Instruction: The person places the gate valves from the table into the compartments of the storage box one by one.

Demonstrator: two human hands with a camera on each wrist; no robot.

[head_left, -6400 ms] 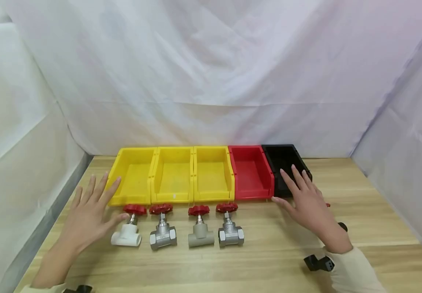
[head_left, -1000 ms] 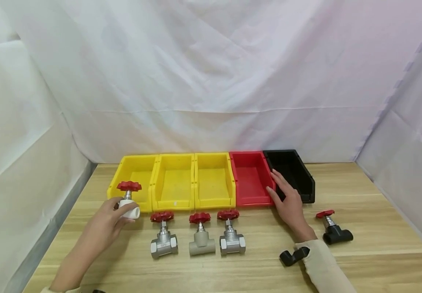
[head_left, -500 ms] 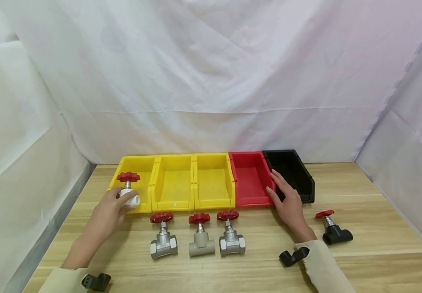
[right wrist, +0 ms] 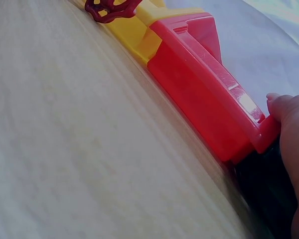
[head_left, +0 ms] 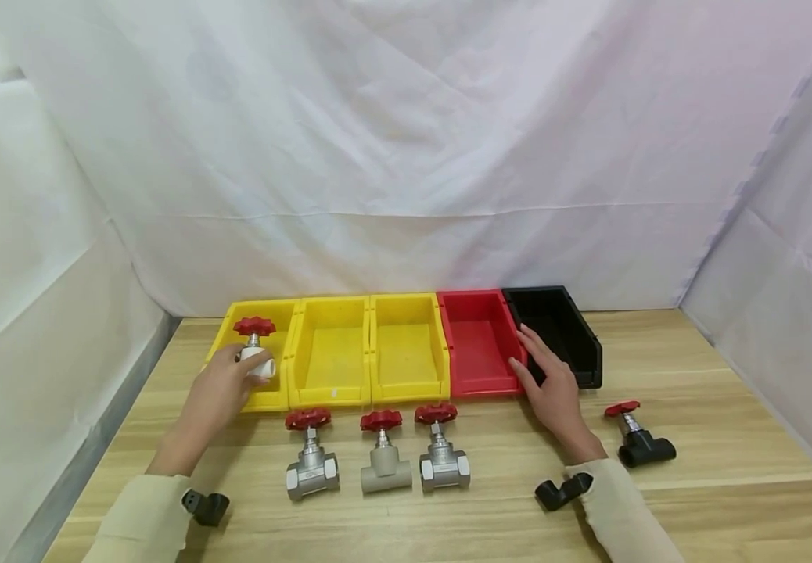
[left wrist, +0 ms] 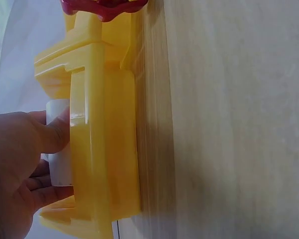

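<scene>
My left hand grips a white plastic valve by its tee body, its red handwheel upright on top. The hand and valve are at the leftmost yellow bin, and in the left wrist view the white body sits behind the bin's front lip, partly hidden by it. My right hand rests with fairly straight fingers at the side walls between the red bin and the black bin. In the right wrist view its thumb touches the red bin's front corner.
Two more yellow bins fill the row. In front stand a metal valve, a beige plastic valve and another metal valve, all with red handwheels. A black valve lies to the right on the wooden table.
My left hand first picked up the white valve from the table, then carried it forward and slightly right into the leftmost yellow bin. The right hand has stayed put over the last second.
</scene>
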